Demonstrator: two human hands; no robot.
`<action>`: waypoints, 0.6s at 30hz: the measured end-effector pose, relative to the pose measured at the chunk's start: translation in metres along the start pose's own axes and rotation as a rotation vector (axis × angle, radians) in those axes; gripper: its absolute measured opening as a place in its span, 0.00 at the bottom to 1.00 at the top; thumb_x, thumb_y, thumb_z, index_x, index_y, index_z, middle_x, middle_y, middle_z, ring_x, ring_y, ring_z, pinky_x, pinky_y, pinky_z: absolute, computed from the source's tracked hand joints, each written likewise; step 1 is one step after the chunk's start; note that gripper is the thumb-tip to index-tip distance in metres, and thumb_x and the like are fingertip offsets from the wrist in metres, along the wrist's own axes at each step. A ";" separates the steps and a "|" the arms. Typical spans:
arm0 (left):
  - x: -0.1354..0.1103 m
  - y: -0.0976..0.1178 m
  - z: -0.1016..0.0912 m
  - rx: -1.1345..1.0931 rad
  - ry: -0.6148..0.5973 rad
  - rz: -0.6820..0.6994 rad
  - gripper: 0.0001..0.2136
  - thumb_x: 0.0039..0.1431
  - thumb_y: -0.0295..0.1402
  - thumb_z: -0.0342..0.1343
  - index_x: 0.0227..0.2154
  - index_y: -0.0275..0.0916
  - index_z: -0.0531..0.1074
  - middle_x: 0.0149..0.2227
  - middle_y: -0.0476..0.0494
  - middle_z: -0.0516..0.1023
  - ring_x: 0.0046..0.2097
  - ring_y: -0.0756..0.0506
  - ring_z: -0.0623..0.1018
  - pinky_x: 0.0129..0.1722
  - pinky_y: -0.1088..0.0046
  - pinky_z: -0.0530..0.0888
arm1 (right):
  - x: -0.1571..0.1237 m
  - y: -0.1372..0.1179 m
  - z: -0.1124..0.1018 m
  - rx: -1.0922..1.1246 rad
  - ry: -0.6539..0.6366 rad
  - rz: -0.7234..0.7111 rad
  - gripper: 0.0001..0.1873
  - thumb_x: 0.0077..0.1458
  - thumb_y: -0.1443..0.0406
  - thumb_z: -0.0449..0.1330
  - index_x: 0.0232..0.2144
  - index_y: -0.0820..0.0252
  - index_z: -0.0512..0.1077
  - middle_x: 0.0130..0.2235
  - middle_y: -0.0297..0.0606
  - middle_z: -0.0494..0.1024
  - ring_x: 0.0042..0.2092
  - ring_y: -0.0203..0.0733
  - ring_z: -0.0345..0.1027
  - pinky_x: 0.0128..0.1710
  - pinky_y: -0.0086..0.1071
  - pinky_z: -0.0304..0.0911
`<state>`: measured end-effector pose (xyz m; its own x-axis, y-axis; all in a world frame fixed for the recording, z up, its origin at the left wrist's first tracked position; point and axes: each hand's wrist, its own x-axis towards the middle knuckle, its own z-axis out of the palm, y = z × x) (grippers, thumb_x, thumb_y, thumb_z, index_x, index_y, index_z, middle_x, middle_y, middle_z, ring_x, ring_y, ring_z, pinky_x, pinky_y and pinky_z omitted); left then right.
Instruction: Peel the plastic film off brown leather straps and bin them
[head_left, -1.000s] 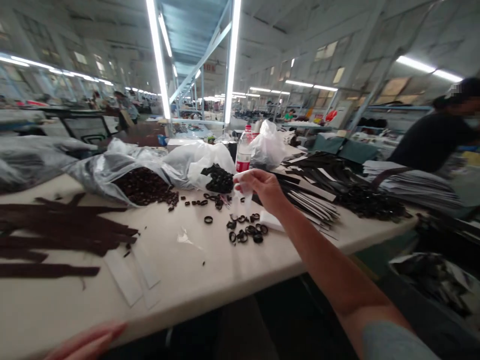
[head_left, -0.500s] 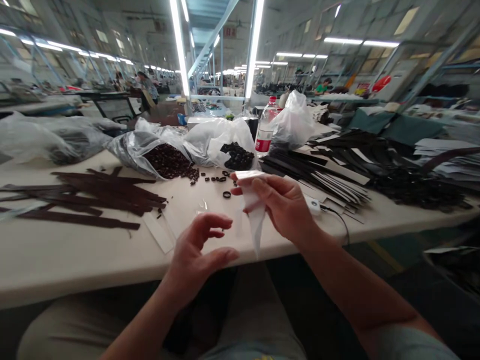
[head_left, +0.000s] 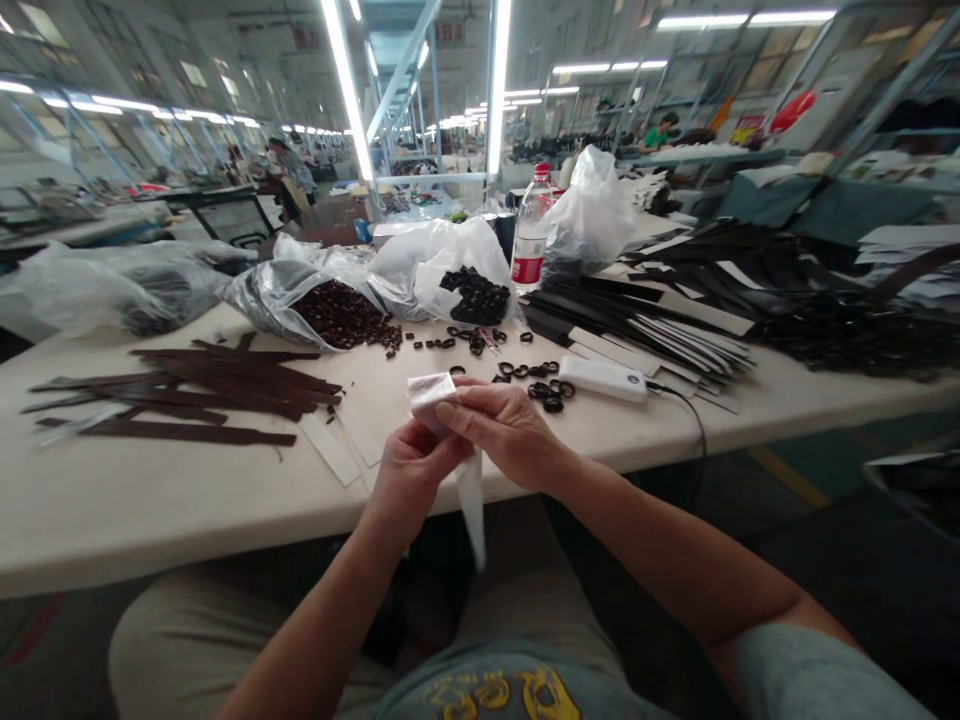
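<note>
I see one head-worn cam here, at approx. sitting height, looking fwd & down. The wearer's grey T-shirt and trousers sit at the btm edge, seen from v. close above. Left hand and right hand show nr the ctr, a bit farther out. The tabletop crosses mid-view; beyond it, tube lights run off far, up top. V. wide view, edges stretched.

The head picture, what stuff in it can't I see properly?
White strip: head view, partly covered by the left hand and right hand.
Bottle label: head view, words too small and blurry.
Pale sheets: head view, cut off by the picture's right edge.
</note>
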<state>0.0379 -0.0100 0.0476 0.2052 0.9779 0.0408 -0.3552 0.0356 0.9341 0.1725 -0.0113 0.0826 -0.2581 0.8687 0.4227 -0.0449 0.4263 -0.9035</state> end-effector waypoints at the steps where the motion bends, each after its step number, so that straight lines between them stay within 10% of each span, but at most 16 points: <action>1: -0.001 -0.001 -0.001 0.049 0.002 -0.017 0.12 0.41 0.36 0.72 0.28 0.35 0.80 0.27 0.48 0.80 0.28 0.50 0.76 0.32 0.75 0.74 | 0.000 0.003 0.000 0.004 -0.004 0.003 0.15 0.60 0.53 0.61 0.38 0.53 0.83 0.44 0.37 0.81 0.49 0.43 0.73 0.53 0.36 0.64; 18: -0.038 -0.029 -0.002 0.272 -0.332 -0.330 0.11 0.47 0.37 0.67 0.32 0.36 0.82 0.25 0.46 0.79 0.27 0.50 0.72 0.31 0.73 0.70 | 0.005 0.022 -0.011 0.091 0.067 0.069 0.10 0.58 0.57 0.62 0.36 0.53 0.82 0.43 0.33 0.83 0.48 0.40 0.74 0.55 0.35 0.62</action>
<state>0.0386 -0.0477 0.0181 0.5590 0.8043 -0.2017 0.0168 0.2322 0.9725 0.1811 0.0057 0.0654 -0.1985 0.9114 0.3605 -0.1171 0.3432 -0.9319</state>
